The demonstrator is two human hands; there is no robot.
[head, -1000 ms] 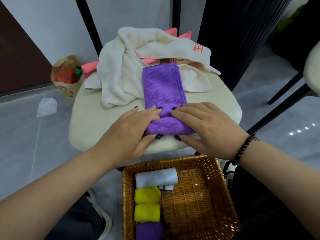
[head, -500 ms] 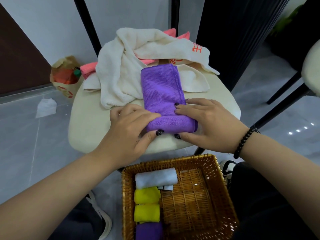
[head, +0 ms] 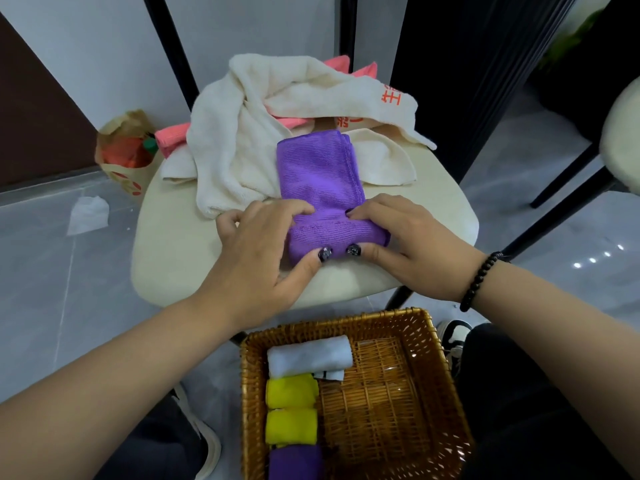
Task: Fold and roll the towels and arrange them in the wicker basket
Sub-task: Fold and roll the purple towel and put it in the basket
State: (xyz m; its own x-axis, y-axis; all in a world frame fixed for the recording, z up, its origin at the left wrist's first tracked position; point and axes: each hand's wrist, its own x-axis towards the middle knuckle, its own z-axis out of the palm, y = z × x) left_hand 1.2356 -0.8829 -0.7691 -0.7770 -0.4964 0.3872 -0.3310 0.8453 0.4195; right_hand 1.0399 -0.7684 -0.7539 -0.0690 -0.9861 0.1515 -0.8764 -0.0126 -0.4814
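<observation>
A purple towel [head: 320, 171] lies folded into a long strip on the cream chair seat [head: 173, 251], its near end wound into a thick roll. My left hand [head: 258, 251] grips the roll's left end, thumb under the front, fingers curled over the top. My right hand [head: 412, 244] grips the right end the same way. Below the seat stands the wicker basket [head: 388, 403]. Along its left side lie a white roll [head: 308, 356], two yellow rolls [head: 291, 410] and a purple roll [head: 294, 462].
A crumpled cream towel [head: 239, 133] with orange print and a pink towel [head: 171, 136] lie at the back of the seat. A paper bag [head: 121, 147] and a tissue [head: 86, 214] are on the floor at left. Another chair [head: 623, 129] is at right.
Both hands have rolled the purple towel's near end further away from me. The roll is thicker and the flat strip beyond it is shorter.
</observation>
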